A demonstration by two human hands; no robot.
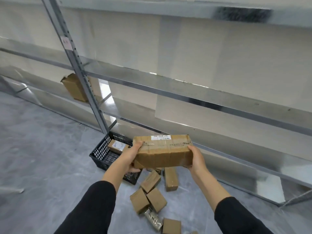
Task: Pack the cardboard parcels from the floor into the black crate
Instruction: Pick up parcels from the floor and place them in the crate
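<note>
I hold a long taped cardboard parcel [163, 151] with a white label in the air, my left hand [130, 157] gripping its left end and my right hand [197, 159] its right end. It hangs just right of and above the black crate [101, 152], which stands on the grey floor by the shelf post. One labelled parcel [117, 146] lies inside the crate. Several small cardboard parcels [152, 198] are scattered on the floor below my hands, along with a clear-wrapped packet [154, 220].
Metal shelving [185, 92] runs along the wall behind the crate, its post [87, 92] standing just behind the crate's far corner. A brown box [75, 86] sits on a low shelf at the left. Grey floor [42, 157] stretches to the left.
</note>
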